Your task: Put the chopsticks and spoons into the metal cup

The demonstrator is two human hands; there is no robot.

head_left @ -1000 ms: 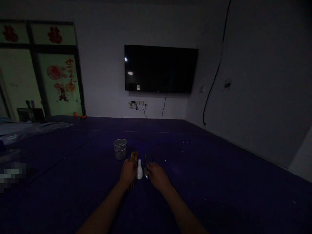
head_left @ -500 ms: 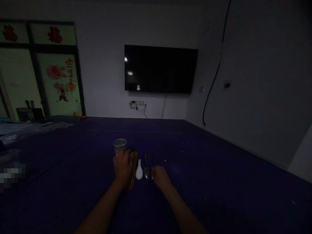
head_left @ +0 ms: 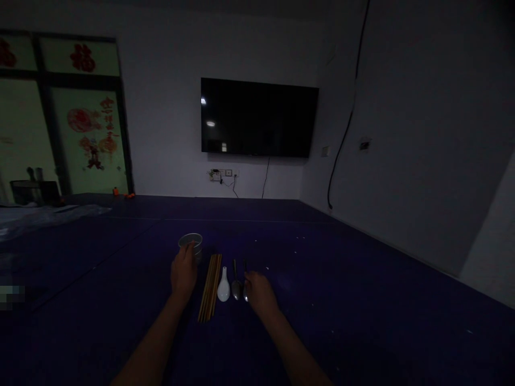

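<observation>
My left hand (head_left: 184, 272) is closed at the near rim of a grey, round cup (head_left: 197, 247), covering much of its front. To the right of that hand lies a bundle of several wooden chopsticks (head_left: 210, 289), side by side. A white soup spoon (head_left: 223, 289) rests beside them, bowl toward me. Past it is a metal spoon (head_left: 236, 289), also with its bowl toward me. My right hand (head_left: 259, 289) has its fingers closed at a second metal spoon (head_left: 245, 294), partly hiding it.
The items lie on a wide dark blue surface (head_left: 257, 228) with small white specks. Crumpled clear plastic (head_left: 52, 217) lies at the left, and small orange objects (head_left: 129, 195) sit at the far edge. A television (head_left: 259, 118) hangs on the wall behind.
My left hand has moved left, from over the chopsticks to the cup's rim, uncovering the chopsticks. My right hand stays at the right metal spoon. The view has shifted slightly.
</observation>
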